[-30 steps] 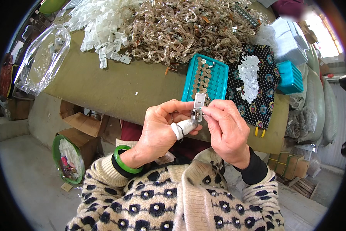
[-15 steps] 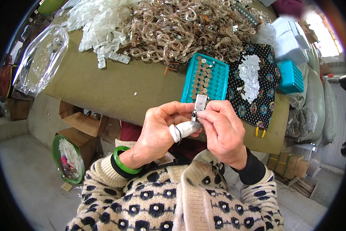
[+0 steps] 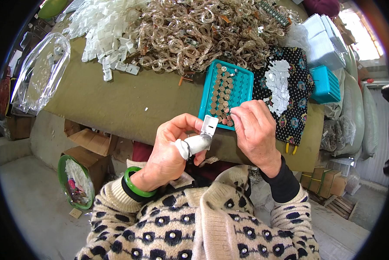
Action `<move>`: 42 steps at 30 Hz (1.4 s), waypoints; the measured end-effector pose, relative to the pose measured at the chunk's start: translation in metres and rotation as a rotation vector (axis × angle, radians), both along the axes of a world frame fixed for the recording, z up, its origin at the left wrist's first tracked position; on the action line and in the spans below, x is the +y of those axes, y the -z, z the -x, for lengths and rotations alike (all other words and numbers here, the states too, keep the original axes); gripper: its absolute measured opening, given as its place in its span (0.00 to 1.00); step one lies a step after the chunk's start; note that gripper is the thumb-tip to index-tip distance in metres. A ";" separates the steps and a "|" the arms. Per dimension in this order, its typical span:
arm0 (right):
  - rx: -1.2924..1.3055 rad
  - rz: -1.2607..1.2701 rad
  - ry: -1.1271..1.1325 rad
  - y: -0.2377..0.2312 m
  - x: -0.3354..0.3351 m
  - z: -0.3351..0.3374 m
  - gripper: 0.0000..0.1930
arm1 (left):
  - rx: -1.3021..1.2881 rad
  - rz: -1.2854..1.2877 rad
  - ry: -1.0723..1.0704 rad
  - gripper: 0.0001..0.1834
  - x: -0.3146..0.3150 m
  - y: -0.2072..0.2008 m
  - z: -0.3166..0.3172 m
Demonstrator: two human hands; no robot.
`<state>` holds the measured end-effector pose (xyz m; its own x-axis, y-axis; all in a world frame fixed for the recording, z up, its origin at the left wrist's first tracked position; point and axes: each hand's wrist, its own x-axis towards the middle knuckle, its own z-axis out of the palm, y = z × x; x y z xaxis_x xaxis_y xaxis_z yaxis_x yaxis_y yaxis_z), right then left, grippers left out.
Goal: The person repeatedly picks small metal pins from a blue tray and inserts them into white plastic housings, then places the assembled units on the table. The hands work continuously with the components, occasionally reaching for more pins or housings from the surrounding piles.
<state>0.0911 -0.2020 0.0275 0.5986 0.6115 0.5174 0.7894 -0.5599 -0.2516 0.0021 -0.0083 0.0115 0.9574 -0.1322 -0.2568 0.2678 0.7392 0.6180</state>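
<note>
My left hand point(image 3: 172, 145), with a white wrapping on one finger, closes on a small white plastic case point(image 3: 209, 125) with a raised lid. Just beyond it lies a teal tray point(image 3: 247, 78) of small pockets, its left part filled with round, copper-coloured button cells point(image 3: 222, 89). Over the tray's near right corner is my right hand point(image 3: 257, 132), thumb and fingertips pinched together beside the nearest cells. Whatever is between those fingertips, if anything, is too small to make out.
A heap of coiled clear wires point(image 3: 194, 34) covers the table's far side, beside a pile of white plastic cases point(image 3: 110, 39). Flat white pieces point(image 3: 277, 84) lie on a patterned black cloth point(image 3: 296, 110), with yellow-handled tool ends point(image 3: 291, 148) under its edge. Teal trays point(image 3: 325, 84) are stacked at right.
My right hand has left the white case and moved up to the tray's near right corner. My left hand has shifted slightly left and down, still gripping the case.
</note>
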 end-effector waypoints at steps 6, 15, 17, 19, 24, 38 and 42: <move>-0.069 -0.014 0.042 -0.002 -0.007 -0.009 0.13 | -0.025 -0.004 -0.012 0.10 0.002 0.002 -0.001; 0.020 0.076 0.066 -0.003 -0.004 -0.006 0.14 | -0.078 0.053 0.018 0.16 0.006 0.000 -0.002; 0.035 0.113 0.068 -0.005 -0.004 -0.006 0.13 | -0.109 0.088 0.030 0.16 0.007 0.001 -0.003; 0.079 0.069 0.057 -0.009 -0.003 -0.005 0.12 | -0.098 0.113 0.039 0.17 0.005 0.002 -0.004; 0.297 -0.222 -0.038 -0.026 0.006 0.013 0.09 | -0.053 0.170 0.060 0.17 0.005 0.008 -0.005; 0.048 -0.285 -0.178 -0.014 0.030 0.025 0.16 | -0.053 0.345 -0.007 0.11 -0.004 0.011 -0.002; 0.182 -0.233 -0.215 -0.022 0.027 0.024 0.12 | -0.060 0.315 -0.026 0.11 -0.004 0.011 0.000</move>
<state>0.0667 -0.1753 0.0494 0.5640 0.6117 0.5548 0.8137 -0.2968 -0.4999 0.0022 -0.0124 0.0009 0.9738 -0.1714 -0.1497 0.2161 0.9027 0.3721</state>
